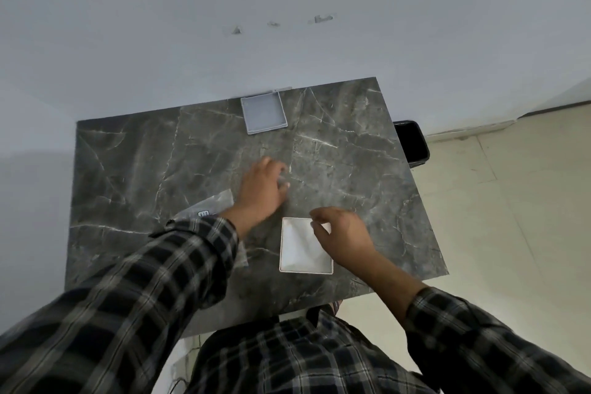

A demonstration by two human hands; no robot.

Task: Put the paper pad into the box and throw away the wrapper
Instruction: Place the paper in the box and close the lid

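White paper pad beneath right hand.

Both hands hover over the marble table — white box beneath the right.

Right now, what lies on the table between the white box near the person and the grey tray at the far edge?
In the head view, only the left hand hovers there; otherwise bare marble table separates white box and grey tray.

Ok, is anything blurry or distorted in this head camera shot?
Head view: the left hand and checked sleeve are motion-smeared; the white rectangular box and grey marble table are sharper; wide-angle distortion bows the table's edges; lighting is soft, with faint shadows and no glare.
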